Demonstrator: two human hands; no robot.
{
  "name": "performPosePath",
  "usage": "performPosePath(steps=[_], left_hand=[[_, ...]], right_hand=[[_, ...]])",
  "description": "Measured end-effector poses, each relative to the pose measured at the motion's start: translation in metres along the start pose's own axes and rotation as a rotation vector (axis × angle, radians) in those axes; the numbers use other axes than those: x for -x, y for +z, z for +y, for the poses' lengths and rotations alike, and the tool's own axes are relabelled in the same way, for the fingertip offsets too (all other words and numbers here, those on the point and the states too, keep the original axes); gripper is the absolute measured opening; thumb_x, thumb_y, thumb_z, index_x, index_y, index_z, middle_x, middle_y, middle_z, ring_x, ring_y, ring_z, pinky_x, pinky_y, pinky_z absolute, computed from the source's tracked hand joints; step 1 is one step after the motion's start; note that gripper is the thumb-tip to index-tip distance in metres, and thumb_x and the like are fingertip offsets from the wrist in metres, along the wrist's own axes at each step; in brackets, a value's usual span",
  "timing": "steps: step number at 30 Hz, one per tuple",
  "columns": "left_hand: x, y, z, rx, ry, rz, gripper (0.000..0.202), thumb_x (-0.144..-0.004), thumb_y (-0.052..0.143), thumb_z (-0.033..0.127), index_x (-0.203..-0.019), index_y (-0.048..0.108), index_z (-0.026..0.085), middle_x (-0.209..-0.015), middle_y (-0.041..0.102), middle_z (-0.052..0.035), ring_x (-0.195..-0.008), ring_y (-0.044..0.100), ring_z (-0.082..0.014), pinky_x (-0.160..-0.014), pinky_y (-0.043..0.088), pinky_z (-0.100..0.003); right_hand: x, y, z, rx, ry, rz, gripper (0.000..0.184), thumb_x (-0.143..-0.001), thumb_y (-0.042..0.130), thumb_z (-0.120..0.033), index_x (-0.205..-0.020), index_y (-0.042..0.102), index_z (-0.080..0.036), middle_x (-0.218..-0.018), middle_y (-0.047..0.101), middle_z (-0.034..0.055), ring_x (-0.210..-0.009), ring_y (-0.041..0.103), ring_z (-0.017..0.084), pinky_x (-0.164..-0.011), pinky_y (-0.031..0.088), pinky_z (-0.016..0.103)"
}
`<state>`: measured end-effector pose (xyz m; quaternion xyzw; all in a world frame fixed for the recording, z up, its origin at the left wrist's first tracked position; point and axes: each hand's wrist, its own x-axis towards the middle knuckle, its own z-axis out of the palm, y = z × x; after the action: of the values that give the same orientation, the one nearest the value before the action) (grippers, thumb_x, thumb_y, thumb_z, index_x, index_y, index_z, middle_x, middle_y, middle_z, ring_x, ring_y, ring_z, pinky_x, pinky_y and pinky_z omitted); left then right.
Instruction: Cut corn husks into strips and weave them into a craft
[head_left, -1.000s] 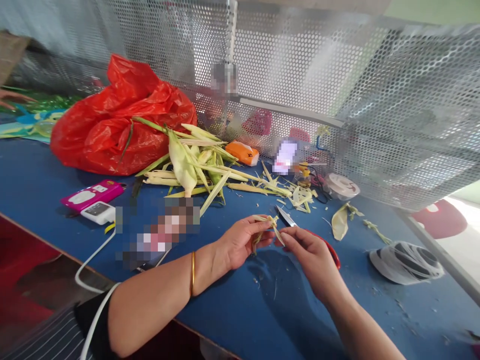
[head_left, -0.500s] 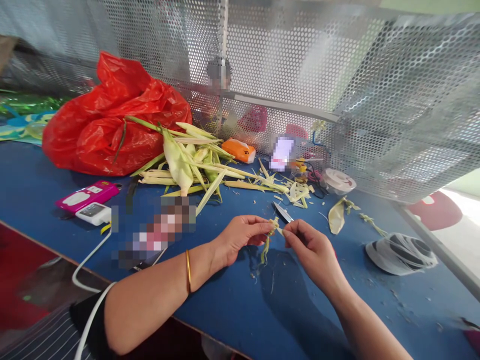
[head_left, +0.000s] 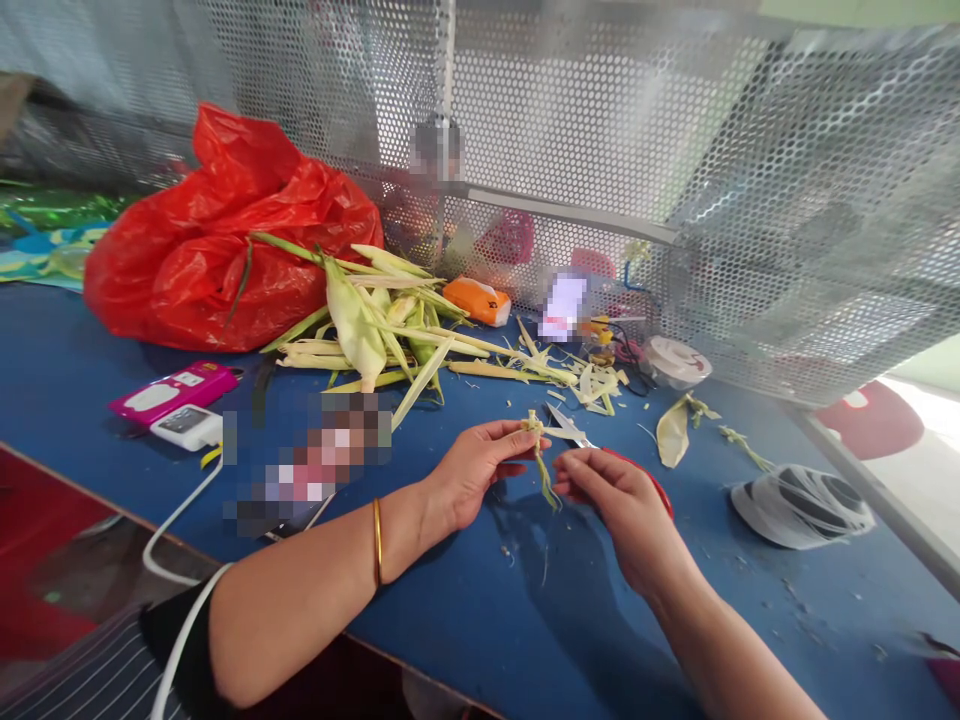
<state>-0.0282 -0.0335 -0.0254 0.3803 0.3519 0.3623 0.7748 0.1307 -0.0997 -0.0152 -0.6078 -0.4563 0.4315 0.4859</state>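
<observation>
My left hand pinches a small knotted piece of pale green corn husk strips between thumb and fingers, with one strip sticking out to the right and twisted ends hanging down. Close beside the hanging ends is my right hand, its fingers bent and drawn together; whatever lies between its fingertips is too small to make out. Red-handled scissors lie on the blue table behind my right hand, which partly hides them.
A heap of corn husks lies against a red plastic bag. Behind are an orange tissue pack and a roll of tape. A spool of clear line stands right; a phone lies left. Perforated metal panels border the table.
My right hand has let go of the pale strip and dropped slightly down and left towards the hanging ends. The husk piece has turned in my left hand, and more of the scissors shows.
</observation>
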Motion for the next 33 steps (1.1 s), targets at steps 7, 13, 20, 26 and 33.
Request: performPosePath(steps=[7, 13, 20, 26, 33], left_hand=[[0.003, 0.004, -0.002, -0.017, -0.026, -0.034, 0.035, -0.058, 0.086, 0.038, -0.082, 0.072, 0.017, -0.086, 0.07, -0.0034, -0.083, 0.061, -0.0139, -0.074, 0.043, -0.025], [0.004, 0.005, -0.001, -0.063, -0.009, 0.031, 0.034, -0.054, 0.087, 0.037, -0.07, 0.067, 0.015, -0.07, 0.062, 0.0008, -0.067, 0.054, -0.0096, -0.063, 0.038, -0.023], [0.001, 0.003, 0.002, 0.001, -0.085, -0.003, 0.037, -0.051, 0.089, 0.038, -0.073, 0.07, 0.014, -0.069, 0.063, 0.0, -0.061, 0.051, -0.0075, -0.06, 0.037, -0.022], [-0.001, -0.005, 0.011, -0.152, 0.055, 0.117, 0.034, -0.057, 0.084, 0.041, -0.074, 0.07, 0.014, -0.078, 0.069, -0.0043, -0.06, 0.055, -0.0094, -0.057, 0.037, -0.024], [-0.008, -0.013, 0.014, -0.15, 0.077, 0.106, 0.031, -0.065, 0.079, 0.042, -0.078, 0.07, 0.015, -0.088, 0.071, -0.0072, -0.06, 0.058, -0.009, -0.054, 0.037, -0.022]], right_hand=[[0.006, 0.016, 0.004, 0.045, -0.059, -0.032, 0.036, -0.073, 0.072, -0.05, -0.071, 0.067, -0.015, -0.062, 0.057, -0.0008, -0.058, 0.045, 0.012, -0.054, 0.035, 0.025], [0.007, 0.018, 0.005, 0.147, -0.1, -0.039, 0.031, -0.078, 0.065, -0.046, -0.069, 0.063, -0.016, -0.058, 0.051, -0.0026, -0.054, 0.039, 0.011, -0.05, 0.031, 0.024], [0.007, 0.014, 0.002, 0.365, -0.271, -0.036, 0.031, -0.086, 0.054, -0.044, -0.074, 0.065, -0.018, -0.069, 0.063, 0.0025, -0.066, 0.055, 0.017, -0.06, 0.041, 0.026], [-0.003, -0.038, -0.007, 1.315, -0.082, 0.114, 0.025, -0.087, 0.05, -0.025, -0.106, 0.063, -0.016, -0.101, 0.068, 0.0132, -0.08, 0.066, 0.025, -0.062, 0.04, 0.031], [-0.02, -0.054, 0.008, 1.577, 0.049, -0.12, 0.059, -0.079, 0.048, -0.008, -0.138, 0.047, -0.013, -0.102, 0.07, 0.0175, -0.089, 0.069, 0.032, -0.065, 0.039, 0.033]])
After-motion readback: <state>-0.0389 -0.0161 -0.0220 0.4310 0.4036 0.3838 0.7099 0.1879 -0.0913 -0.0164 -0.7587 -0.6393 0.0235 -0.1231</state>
